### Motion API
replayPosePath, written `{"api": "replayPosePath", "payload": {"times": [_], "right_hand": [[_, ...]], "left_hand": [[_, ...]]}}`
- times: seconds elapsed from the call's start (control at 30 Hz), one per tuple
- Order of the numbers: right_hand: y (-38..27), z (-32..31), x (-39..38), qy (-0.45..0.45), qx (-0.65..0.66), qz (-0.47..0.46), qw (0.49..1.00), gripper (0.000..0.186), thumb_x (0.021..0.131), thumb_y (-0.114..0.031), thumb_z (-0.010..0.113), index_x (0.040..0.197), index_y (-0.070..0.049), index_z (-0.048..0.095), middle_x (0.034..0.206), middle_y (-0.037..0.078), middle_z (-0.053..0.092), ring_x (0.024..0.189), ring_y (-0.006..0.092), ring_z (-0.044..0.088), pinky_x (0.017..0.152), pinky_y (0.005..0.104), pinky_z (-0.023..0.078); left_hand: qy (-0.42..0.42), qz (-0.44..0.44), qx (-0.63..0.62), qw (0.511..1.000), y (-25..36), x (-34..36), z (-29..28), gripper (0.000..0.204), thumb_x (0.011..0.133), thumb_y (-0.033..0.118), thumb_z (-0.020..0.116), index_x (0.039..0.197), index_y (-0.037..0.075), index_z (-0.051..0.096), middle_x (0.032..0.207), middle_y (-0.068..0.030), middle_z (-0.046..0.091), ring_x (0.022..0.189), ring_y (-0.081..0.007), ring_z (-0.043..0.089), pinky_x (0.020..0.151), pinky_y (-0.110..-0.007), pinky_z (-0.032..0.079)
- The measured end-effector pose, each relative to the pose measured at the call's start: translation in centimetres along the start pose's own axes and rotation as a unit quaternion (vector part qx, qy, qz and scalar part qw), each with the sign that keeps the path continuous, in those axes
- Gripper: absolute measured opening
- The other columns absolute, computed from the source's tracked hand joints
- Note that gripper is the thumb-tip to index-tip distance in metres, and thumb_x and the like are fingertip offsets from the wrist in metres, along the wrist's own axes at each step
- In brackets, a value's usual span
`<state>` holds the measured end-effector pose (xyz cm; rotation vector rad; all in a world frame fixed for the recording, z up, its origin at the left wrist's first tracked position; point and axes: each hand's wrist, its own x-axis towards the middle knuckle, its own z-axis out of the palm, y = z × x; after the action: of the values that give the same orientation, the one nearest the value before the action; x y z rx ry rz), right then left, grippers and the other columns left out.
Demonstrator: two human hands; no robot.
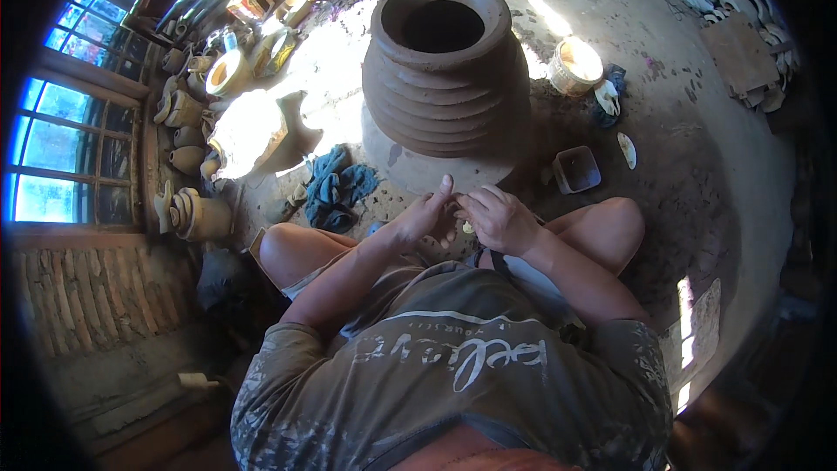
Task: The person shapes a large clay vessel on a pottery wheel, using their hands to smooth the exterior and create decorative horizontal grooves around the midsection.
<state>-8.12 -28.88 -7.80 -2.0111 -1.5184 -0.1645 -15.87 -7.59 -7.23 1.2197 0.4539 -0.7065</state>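
Observation:
My left hand (pixel 434 214) is in front of the pot's base, thumb raised, other fingers loosely bent and apart. My right hand (pixel 493 218) meets it, its fingers curled at the left fingers; whatever they pinch is hidden. Just beyond both hands stands a large grey-brown clay pot (pixel 440 105) with a thick rim, dark opening and horizontal ridges, on a round base (pixel 401 166). A crumpled teal cloth (pixel 336 192) lies left of my hands. A small square plastic container (pixel 576 170) sits to the right, near a pale oval piece (pixel 626 150).
Clay pots (pixel 196 209) and a bright, sunlit lumpy object (pixel 248 135) line the left, under windows. A pale bucket (pixel 575 65) with dark rags (pixel 610 100) stands behind right. Flat brown sheets (pixel 737 61) and curved pieces lie far right. My crossed legs (pixel 597 227) flank my hands.

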Motion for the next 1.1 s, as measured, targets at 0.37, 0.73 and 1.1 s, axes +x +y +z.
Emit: {"api": "replayPosePath", "payload": {"times": [0.37, 0.73, 1.1], "right_hand": [[-2.1, -1.5, 0.5, 0.048, 0.285, 0.251, 0.924, 0.018, 0.092, -0.007, 0.072, 0.108, 0.001, 0.073, 0.099, 0.02, 0.073, 0.089, 0.0382, 0.073, 0.077, 0.046, 0.059], [-1.4, -1.7, -0.2, 0.045, 0.103, 0.11, 0.988, 0.023, 0.09, -0.011, 0.076, 0.109, 0.002, 0.073, 0.097, 0.018, 0.074, 0.088, 0.0365, 0.073, 0.077, 0.0427, 0.059], [-1.2, -1.7, 0.7, 0.186, 0.302, 0.343, 0.87, 0.014, 0.092, -0.008, 0.079, 0.099, 0.003, 0.076, 0.088, 0.016, 0.077, 0.079, 0.0211, 0.077, 0.069, 0.0327, 0.059]], "left_hand": [[0.022, 0.251, 0.117, 0.961, -0.9, -0.5, 1.3, 0.042, 0.11, 0.047, 0.057, 0.112, 0.005, 0.059, 0.083, -0.0016, 0.058, 0.068, -0.0111, 0.059, 0.061, -0.026, 0.048], [0.011, 0.085, -0.042, 0.995, 0.2, -0.6, 1.5, 0.049, 0.109, 0.053, 0.056, 0.098, 0.005, 0.059, 0.066, 0.0009, 0.053, 0.058, -0.0125, 0.055, 0.053, -0.028, 0.045], [0.266, 0.231, 0.443, 0.825, -1.6, 2.9, -0.2, 0.057, 0.103, 0.048, 0.065, 0.119, -0.007, 0.058, 0.107, -0.0278, 0.071, 0.108, -0.0416, 0.069, 0.094, -0.046, 0.054]]}}
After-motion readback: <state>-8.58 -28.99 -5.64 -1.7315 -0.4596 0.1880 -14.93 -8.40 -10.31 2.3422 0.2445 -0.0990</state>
